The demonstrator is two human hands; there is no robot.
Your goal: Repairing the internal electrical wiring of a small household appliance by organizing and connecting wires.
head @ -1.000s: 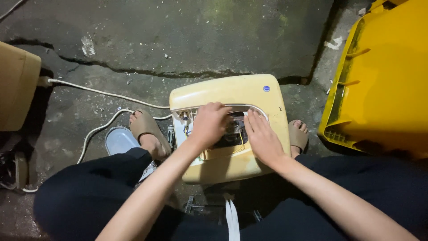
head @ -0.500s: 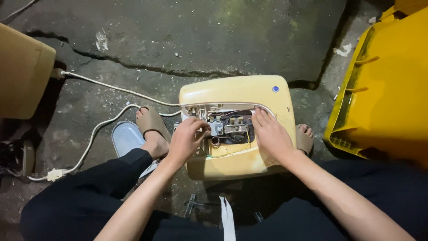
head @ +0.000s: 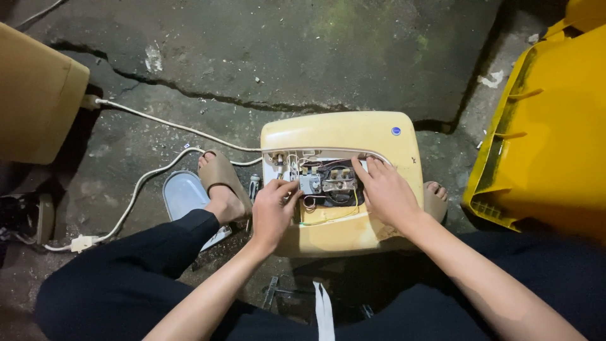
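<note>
Cream-yellow appliance housing (head: pixel 341 183) sits on cracked concrete ground (head: pixel 265 57) between the person's sandalled feet, its open compartment baring wires and small metal components (head: pixel 328 180). Left hand (head: pixel 273 211), fingers curled together, pinches at a grey part on the compartment's left side. Right hand (head: pixel 386 192) lies flat, fingers loosely spread along the opening's right rim. A small round blue sticker (head: pixel 396 131) marks the housing's far corner. White cable (head: pixel 151 161) trails left; a yellow bin (head: pixel 549 132) stands right.
</note>
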